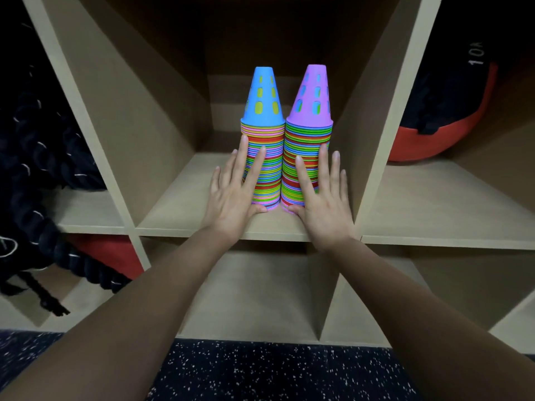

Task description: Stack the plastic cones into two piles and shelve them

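Head view: left hand (231,195) and right hand (321,198) press flat, fingers straight, against two cone piles (265,163) standing just beyond them on the shelf (179,204); an uneven shove could topple either.

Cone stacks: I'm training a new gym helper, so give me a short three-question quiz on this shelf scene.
1. True or false: the blue-topped pile and the purple-topped pile stand in the same shelf compartment.
2. How do the left hand and right hand meet the piles? A) straight fingers laid against them B) clenched fists C) not touching
3. Fill in: the compartment to the left holds a thick black ____.

Key: 1 true; 2 A; 3 rope.
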